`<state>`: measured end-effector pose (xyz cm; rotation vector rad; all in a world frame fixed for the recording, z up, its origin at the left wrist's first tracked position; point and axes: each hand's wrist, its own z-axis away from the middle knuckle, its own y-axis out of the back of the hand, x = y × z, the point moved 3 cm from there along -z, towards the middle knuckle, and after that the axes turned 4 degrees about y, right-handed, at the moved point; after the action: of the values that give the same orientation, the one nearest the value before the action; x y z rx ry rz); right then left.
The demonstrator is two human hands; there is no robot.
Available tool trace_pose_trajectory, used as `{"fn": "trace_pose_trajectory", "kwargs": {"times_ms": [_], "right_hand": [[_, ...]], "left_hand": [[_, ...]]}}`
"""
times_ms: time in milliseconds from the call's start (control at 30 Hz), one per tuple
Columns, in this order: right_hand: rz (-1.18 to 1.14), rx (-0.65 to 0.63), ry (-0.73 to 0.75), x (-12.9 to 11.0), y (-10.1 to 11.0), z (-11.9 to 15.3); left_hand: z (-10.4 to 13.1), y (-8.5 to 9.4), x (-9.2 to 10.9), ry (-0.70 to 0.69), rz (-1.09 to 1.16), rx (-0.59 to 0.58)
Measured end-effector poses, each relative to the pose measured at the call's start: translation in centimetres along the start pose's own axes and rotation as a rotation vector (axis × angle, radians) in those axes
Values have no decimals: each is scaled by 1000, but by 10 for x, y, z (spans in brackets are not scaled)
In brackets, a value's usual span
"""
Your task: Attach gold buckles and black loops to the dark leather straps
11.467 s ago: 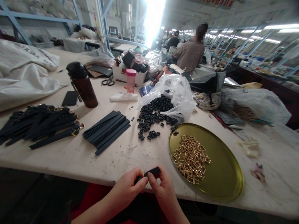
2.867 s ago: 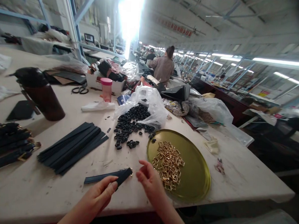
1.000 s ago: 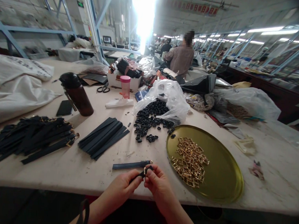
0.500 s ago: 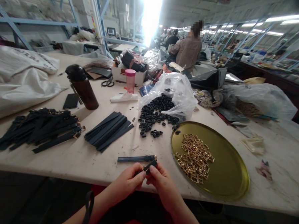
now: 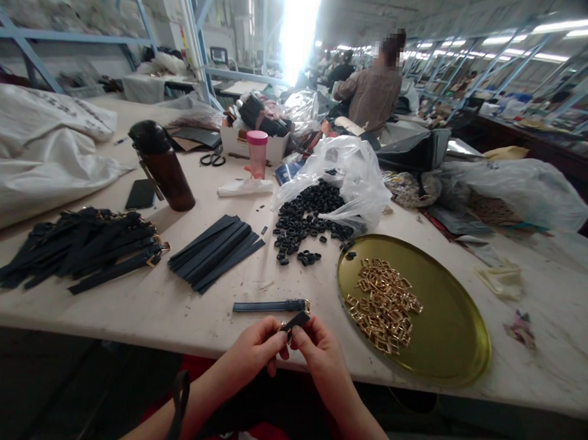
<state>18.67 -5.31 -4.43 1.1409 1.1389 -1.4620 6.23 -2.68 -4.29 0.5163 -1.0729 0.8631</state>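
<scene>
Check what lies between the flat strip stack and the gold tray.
Head view: between strip stack and tray, small black loops lie toward the back, a buckled strap toward the front; bare table shows around them.

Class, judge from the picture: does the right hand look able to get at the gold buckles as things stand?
Probably yes. The buckles lie loose on the open tray, just beside the right hand, with nothing seen between. It pinches a strap, though, so it would likely need to let go first.
</scene>
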Motion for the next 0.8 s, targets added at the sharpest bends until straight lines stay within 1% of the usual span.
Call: {"fn": "trace_pose_trajectory", "kwargs": {"times_ms": [100,167,233,333,367,400,433,467,533,600,633,700,767,800], "right_hand": [[20,-40,-7,0,0,0],[89,-40,34,1,0,1],[241,6,148,2,1,4],[503,58,403,-1,2,11],[548,58,453,-1,2,12],[558,51,460,0,4,12],[537,37,419,1,5,11],[489,17,343,4,7,9],[335,-40,167,10,8,4],[185,-95,59,14,6,0],[128,-111,44,14,5,-2],[51,-152,59,10,3,-9],[31,-267,71,3,2,-19],[65,-330,69,-1,4,-27]], "left_hand": [[2,-2,3,-4,-3,17],[2,-3,5,10,-12,44],[3,-4,6,24,-24,76],[4,-4,6,28,-71,100],[5,-3,7,19,-98,103],[6,-3,7,5,-129,102],[7,-2,8,-5,-159,96],[8,-1,8,-10,-186,80],[9,0,9,-4,-223,39],[5,3,8,7,-243,27],[1,6,7,3,-249,39],[-7,11,7,-17,-231,94],[-14,15,9,-48,-162,125],[-17,16,10,-72,-132,121]]}}
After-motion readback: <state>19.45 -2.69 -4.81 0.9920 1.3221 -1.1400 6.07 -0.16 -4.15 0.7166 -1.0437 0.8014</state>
